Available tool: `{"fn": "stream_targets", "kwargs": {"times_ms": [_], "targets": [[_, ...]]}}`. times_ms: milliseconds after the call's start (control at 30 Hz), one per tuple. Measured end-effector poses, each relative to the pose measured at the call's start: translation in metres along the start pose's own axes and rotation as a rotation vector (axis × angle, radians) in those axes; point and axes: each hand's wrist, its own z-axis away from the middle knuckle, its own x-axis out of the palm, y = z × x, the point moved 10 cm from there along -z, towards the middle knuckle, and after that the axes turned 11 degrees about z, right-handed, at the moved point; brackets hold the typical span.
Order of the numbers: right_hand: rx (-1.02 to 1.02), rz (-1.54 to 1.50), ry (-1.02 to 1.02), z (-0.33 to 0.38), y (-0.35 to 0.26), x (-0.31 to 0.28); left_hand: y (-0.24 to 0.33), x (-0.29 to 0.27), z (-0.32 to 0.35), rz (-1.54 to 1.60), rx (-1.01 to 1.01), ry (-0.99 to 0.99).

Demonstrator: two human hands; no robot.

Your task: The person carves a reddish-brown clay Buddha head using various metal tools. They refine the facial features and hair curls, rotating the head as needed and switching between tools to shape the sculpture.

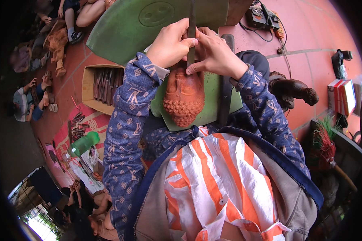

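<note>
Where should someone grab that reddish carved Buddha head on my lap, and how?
Probably cup the curly crown of the reddish carved Buddha head, coming from your body's side. It points toward you, rounded, knobbly and uncovered, while your left hand, right hand and the long flat tool crowd the chin end.

Reddish tiled floor [311,34], glossy in places, bright daylight through a barred opening [42,224]
</note>
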Motion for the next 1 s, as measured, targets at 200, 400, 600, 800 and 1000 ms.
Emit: {"fn": "stream_targets", "kwargs": {"times_ms": [200,400,600,800,1000], "targets": [[-0.102,-0.092,0.103,0.009,-0.007,-0.001,0.005,0.007,0.008,0.039,-0.047,-0.073],[0.013,-0.117,0.120,0.001,0.004,-0.002,0.016,0.004,-0.004,-0.146,0.062,-0.054],[-0.035,-0.079,0.037,0.008,-0.003,0.003,-0.002,0.012,-0.001,-0.041,-0.045,-0.146],[0.000,0.002,0.162,0.006,-0.007,-0.011,0.056,0.002,0.009,-0.314,0.434,0.087],[0.199,-0.379,0.108,0.048,0.024,-0.014,0.024,-0.048,0.042,-0.239,0.266,0.307]]}}
